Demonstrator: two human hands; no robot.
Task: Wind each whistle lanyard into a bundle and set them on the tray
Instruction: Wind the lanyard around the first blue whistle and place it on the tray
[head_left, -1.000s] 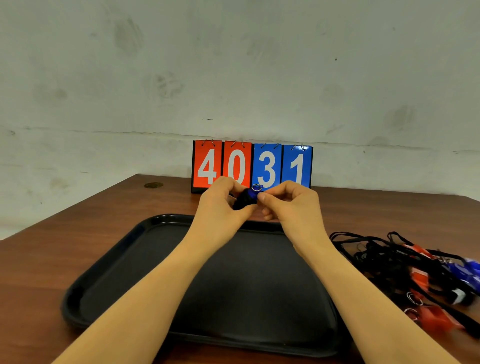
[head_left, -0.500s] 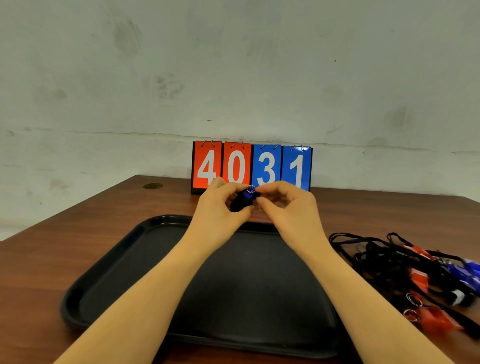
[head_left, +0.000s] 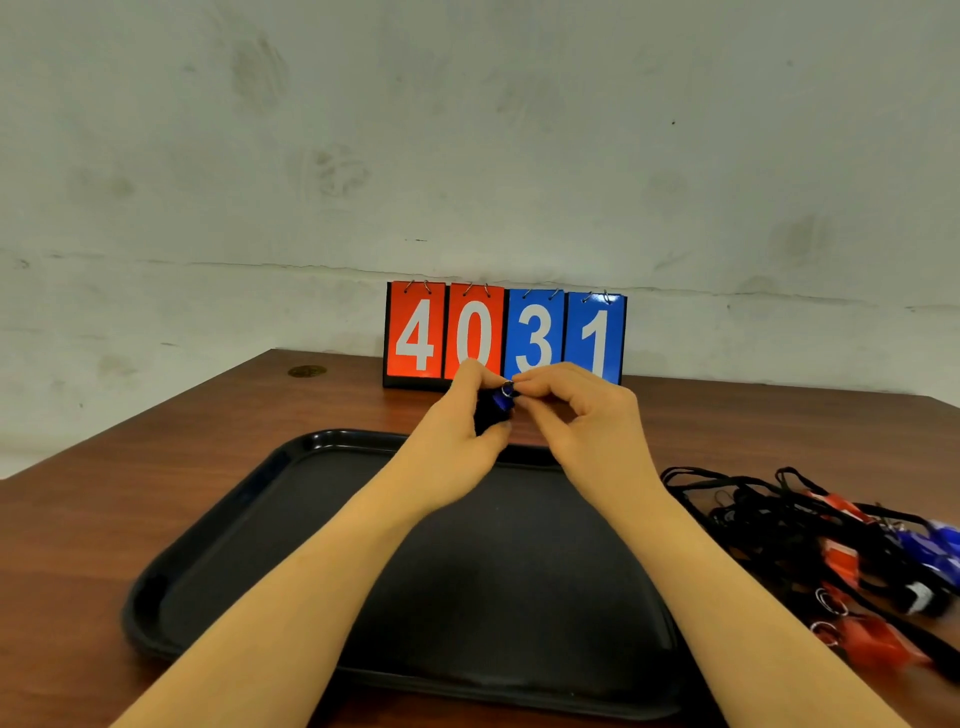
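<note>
Now blue whistle (head_left: 500, 402) upright, ring end up; left hand (head_left: 457, 431) grip holds body, right hand (head_left: 576, 415) pinches ring.

A brown wooden desk (head_left: 156, 467) fills the lower half of the frame, with a grey plaster wall (head_left: 467, 130) behind it. A black rectangular plastic tray (head_left: 249, 525) lies on the desk at lower centre. Behind the tray, at the desk's far edge against the wall, stands a red-and-blue flip scoreboard (head_left: 504, 335). At the frame's centre, above the tray's far rim, the left hand (head_left: 457, 431) and right hand (head_left: 582, 415) meet around a blue whistle with wound black lanyard (head_left: 496, 408). Right of the tray, at lower right, lies a tangled pile of black lanyards with red and blue whistles (head_left: 831, 551).
</note>
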